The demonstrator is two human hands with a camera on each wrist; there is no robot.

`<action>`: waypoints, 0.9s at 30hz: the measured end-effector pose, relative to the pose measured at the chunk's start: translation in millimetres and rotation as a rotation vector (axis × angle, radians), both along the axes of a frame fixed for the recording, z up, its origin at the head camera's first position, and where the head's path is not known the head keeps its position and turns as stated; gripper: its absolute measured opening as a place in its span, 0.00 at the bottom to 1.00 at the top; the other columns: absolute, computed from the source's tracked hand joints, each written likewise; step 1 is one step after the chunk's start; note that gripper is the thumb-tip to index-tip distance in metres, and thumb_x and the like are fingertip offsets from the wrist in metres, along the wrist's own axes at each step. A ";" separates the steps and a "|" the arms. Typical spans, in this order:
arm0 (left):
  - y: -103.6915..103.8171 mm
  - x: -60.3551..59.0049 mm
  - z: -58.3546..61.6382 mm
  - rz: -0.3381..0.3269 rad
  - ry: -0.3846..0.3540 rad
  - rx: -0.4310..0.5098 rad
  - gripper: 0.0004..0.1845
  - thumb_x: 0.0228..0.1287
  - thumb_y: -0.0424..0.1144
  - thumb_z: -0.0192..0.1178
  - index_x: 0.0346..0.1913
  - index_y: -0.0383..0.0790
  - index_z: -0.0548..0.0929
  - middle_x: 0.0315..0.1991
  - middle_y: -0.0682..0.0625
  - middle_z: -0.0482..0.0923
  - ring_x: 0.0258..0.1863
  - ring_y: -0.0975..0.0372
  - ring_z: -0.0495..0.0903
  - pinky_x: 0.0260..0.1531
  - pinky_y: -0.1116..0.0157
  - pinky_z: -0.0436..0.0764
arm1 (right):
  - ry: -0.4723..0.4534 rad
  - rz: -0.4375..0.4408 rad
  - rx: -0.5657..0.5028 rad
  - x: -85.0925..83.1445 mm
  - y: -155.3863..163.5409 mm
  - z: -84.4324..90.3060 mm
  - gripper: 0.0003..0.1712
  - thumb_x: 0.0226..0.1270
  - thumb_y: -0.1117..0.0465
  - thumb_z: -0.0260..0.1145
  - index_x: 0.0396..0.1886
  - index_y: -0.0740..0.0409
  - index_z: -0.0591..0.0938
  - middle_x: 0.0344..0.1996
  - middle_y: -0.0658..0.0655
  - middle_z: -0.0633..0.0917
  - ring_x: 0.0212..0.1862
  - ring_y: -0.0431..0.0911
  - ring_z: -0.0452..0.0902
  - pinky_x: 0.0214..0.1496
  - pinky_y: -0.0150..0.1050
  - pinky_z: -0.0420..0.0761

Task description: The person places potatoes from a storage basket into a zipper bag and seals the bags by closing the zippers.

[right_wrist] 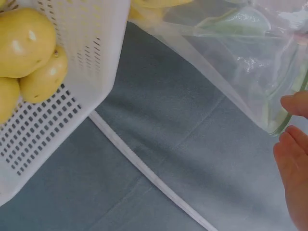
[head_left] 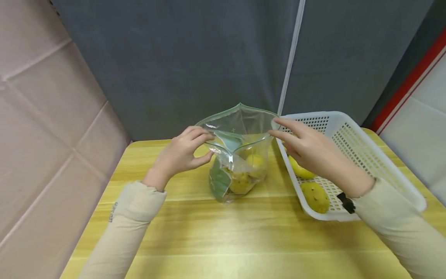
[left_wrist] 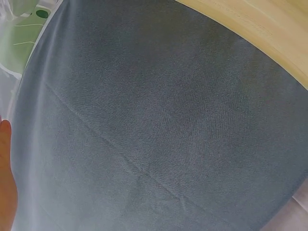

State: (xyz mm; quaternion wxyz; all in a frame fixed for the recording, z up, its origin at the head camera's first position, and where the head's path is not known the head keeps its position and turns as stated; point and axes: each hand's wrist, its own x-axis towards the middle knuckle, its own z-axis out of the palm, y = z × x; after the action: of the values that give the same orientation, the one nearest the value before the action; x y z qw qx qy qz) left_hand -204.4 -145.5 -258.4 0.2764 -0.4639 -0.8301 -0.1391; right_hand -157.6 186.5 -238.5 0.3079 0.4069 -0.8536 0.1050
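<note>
A clear zip bag [head_left: 259,149] with green printed patches stands on the table, its green-edged mouth spread wide and a white slider [head_left: 230,158] at the front. Yellow potatoes [head_left: 240,183] lie inside it. At the left side of the mouth, my left hand [head_left: 179,153] holds the rim with bent fingers, its thumb lower down. My right hand [head_left: 310,149] pinches the right corner of the rim; in the right wrist view the green edge passes between its fingertips [right_wrist: 294,137]. Only a sliver of the left hand [left_wrist: 6,178] shows in the left wrist view, beside the bag.
To the right stands a white perforated basket [head_left: 386,162] holding several potatoes [right_wrist: 26,43], partly under my right forearm. The wooden table [head_left: 216,240] ends at a grey curtain [head_left: 174,69]. Quilted pale fabric [head_left: 45,128] borders it on the left.
</note>
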 end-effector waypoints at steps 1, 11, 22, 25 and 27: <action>0.0 0.2 0.0 -0.002 -0.004 -0.003 0.17 0.52 0.40 0.68 0.45 0.38 0.83 0.44 0.47 0.81 0.48 0.54 0.78 0.48 0.61 0.83 | -0.001 -0.001 -0.002 1.7 2.1 -0.9 0.32 0.47 0.78 0.69 0.55 0.59 0.77 0.57 0.66 0.78 0.49 0.60 0.80 0.36 0.48 0.83; -1.0 2.4 -2.1 -0.002 -0.035 0.000 0.31 0.69 0.62 0.43 0.47 0.38 0.83 0.46 0.46 0.81 0.50 0.53 0.78 0.51 0.59 0.82 | -0.030 -0.001 -0.016 16.1 29.5 -17.7 0.18 0.67 0.69 0.54 0.56 0.62 0.76 0.53 0.68 0.79 0.47 0.61 0.79 0.40 0.52 0.82; 2.1 4.3 -1.2 0.003 -0.008 0.027 0.26 0.76 0.50 0.40 0.39 0.39 0.86 0.42 0.48 0.83 0.49 0.54 0.79 0.51 0.61 0.82 | -0.126 -0.063 0.042 24.3 59.6 -45.6 0.35 0.74 0.43 0.32 0.53 0.61 0.78 0.50 0.65 0.81 0.46 0.59 0.79 0.38 0.53 0.83; 3.0 4.8 -0.7 0.005 -0.010 0.021 0.15 0.72 0.44 0.51 0.39 0.39 0.86 0.42 0.48 0.83 0.49 0.55 0.79 0.51 0.61 0.82 | -0.178 -0.101 0.087 27.6 65.0 -52.1 0.33 0.74 0.40 0.39 0.54 0.60 0.77 0.50 0.65 0.81 0.44 0.58 0.81 0.33 0.48 0.84; 3.5 4.8 -0.9 0.005 -0.013 0.016 0.09 0.67 0.39 0.57 0.39 0.39 0.86 0.42 0.48 0.83 0.49 0.55 0.79 0.51 0.61 0.83 | -0.242 -0.138 0.122 30.3 68.4 -55.8 0.26 0.70 0.44 0.56 0.54 0.60 0.77 0.50 0.65 0.80 0.44 0.58 0.81 0.30 0.46 0.84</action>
State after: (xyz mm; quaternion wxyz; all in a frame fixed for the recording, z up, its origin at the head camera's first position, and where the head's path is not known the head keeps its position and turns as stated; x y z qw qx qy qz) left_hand -199.6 -142.0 -259.4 0.2750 -0.4586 -0.8320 -0.1481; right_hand -127.3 254.9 -294.4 0.1841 0.3494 -0.9153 0.0797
